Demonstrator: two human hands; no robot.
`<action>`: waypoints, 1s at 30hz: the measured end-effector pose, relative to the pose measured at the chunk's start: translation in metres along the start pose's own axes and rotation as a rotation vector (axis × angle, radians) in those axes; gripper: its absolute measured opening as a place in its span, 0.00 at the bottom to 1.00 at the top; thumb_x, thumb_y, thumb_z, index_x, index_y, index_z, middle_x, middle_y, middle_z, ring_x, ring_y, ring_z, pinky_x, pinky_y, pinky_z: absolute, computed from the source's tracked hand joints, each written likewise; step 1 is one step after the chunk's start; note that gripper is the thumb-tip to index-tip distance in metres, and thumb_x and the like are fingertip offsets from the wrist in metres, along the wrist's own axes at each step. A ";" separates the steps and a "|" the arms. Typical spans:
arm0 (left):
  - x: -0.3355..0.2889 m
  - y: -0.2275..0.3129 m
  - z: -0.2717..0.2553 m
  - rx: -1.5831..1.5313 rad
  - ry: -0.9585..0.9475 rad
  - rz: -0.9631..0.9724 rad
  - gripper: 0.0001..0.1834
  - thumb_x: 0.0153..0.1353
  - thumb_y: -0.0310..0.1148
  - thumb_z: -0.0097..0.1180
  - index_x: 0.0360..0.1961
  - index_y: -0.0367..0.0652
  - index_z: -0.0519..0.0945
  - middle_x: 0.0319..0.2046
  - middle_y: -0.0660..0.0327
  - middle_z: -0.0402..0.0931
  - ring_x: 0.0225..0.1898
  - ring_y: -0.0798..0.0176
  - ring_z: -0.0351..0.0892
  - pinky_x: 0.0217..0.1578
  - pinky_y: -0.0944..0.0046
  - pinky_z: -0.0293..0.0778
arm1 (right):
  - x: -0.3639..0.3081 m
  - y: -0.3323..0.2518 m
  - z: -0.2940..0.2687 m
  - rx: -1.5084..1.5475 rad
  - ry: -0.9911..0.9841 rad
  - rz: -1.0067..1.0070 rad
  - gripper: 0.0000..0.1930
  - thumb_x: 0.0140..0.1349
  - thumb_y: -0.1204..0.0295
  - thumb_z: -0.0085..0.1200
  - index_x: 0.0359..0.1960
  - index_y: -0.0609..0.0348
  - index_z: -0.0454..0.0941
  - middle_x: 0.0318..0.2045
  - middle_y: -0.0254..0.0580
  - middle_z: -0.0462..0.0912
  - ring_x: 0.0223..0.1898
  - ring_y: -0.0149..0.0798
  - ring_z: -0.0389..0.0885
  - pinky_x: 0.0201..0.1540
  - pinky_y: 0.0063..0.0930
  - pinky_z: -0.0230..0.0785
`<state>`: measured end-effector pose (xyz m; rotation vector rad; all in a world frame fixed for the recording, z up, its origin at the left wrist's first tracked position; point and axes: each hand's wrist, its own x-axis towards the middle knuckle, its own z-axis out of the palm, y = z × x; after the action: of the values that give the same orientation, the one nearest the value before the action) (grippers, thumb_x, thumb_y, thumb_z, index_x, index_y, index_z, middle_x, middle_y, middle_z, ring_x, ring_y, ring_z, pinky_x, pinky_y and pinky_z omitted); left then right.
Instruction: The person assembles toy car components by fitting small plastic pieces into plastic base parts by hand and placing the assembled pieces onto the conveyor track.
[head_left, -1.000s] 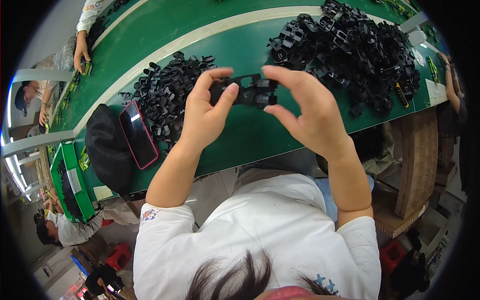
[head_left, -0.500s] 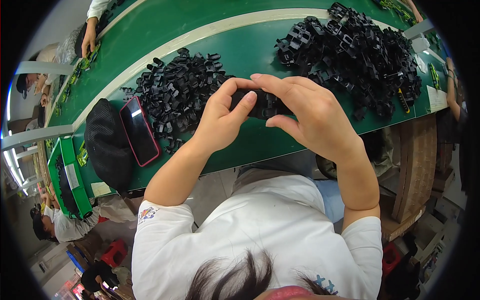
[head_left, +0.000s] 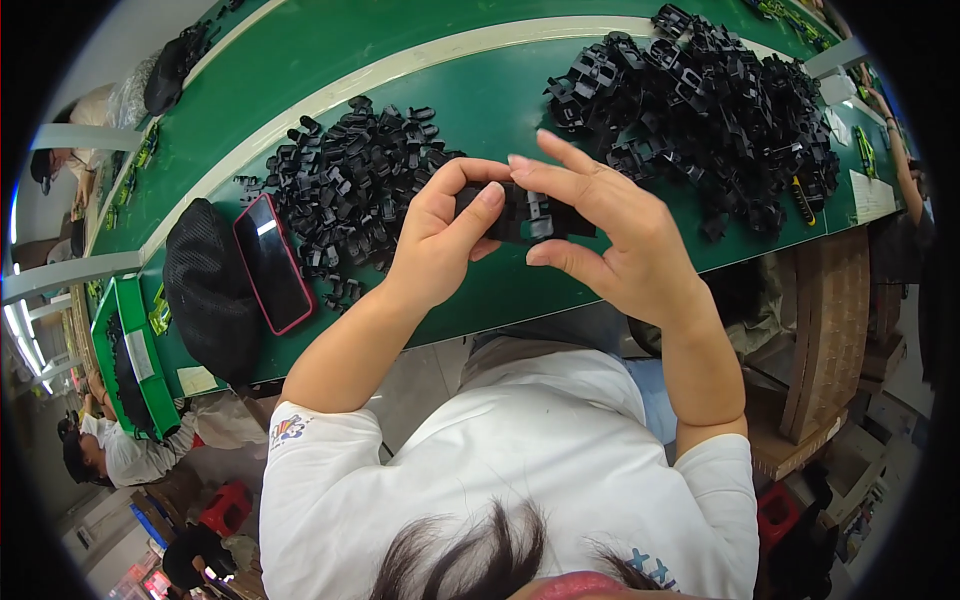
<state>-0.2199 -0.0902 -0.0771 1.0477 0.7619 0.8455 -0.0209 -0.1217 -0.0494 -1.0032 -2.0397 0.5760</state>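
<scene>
In front of my chest, over the near part of the green table, my left hand (head_left: 440, 230) grips a black plastic part (head_left: 540, 215) between its thumb and curled fingers. My right hand (head_left: 620, 225) is closed on the part's right side, thumb at the lower edge and index finger at the upper edge, with another finger lifted. Fingers cover much of the part, so its full shape is hidden. Just beyond my left hand lies a heap of small black plastic pieces (head_left: 345, 185). A bigger pile of black clip-like plastic pieces (head_left: 700, 110) lies beyond my right hand.
Left of the small heap lie a phone with a red-pink case (head_left: 275, 265) and a black mesh bag (head_left: 210, 290). A green bin (head_left: 150, 375) stands at the table's left end. A yellow-black tool (head_left: 804, 200) lies by the big pile. Other people sit around the table.
My right fingers have spread and one has lifted, showing more of the black part. At the far left, a co-worker's hand has gone from view.
</scene>
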 end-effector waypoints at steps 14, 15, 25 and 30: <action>-0.001 -0.002 0.006 0.239 0.093 0.157 0.11 0.67 0.32 0.51 0.47 0.39 0.72 0.29 0.69 0.73 0.25 0.80 0.65 0.25 0.78 0.62 | -0.013 -0.002 0.026 0.636 0.517 0.546 0.25 0.47 0.75 0.69 0.49 0.61 0.75 0.48 0.46 0.76 0.52 0.38 0.74 0.50 0.30 0.71; -0.001 0.000 0.006 0.240 0.094 0.157 0.11 0.67 0.32 0.51 0.47 0.39 0.72 0.29 0.69 0.73 0.25 0.80 0.65 0.25 0.78 0.62 | -0.012 -0.003 0.021 0.637 0.517 0.546 0.25 0.47 0.75 0.69 0.49 0.61 0.75 0.48 0.46 0.76 0.52 0.38 0.74 0.50 0.30 0.71; -0.003 0.000 0.006 0.239 0.056 0.104 0.11 0.67 0.32 0.51 0.46 0.38 0.73 0.28 0.68 0.73 0.27 0.79 0.67 0.27 0.77 0.64 | -0.011 -0.001 0.015 -0.141 0.283 0.034 0.18 0.39 0.71 0.70 0.35 0.55 0.81 0.40 0.36 0.83 0.47 0.43 0.79 0.50 0.38 0.69; -0.005 0.000 0.004 0.212 0.013 0.076 0.11 0.67 0.33 0.51 0.46 0.38 0.73 0.29 0.68 0.73 0.26 0.79 0.68 0.26 0.77 0.65 | -0.014 0.003 0.020 0.011 0.313 0.082 0.15 0.41 0.69 0.71 0.33 0.56 0.82 0.40 0.36 0.84 0.50 0.43 0.78 0.51 0.37 0.69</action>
<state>-0.2183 -0.0959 -0.0753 1.2669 0.8400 0.8495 -0.0302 -0.1325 -0.0690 -1.1007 -1.7249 0.4402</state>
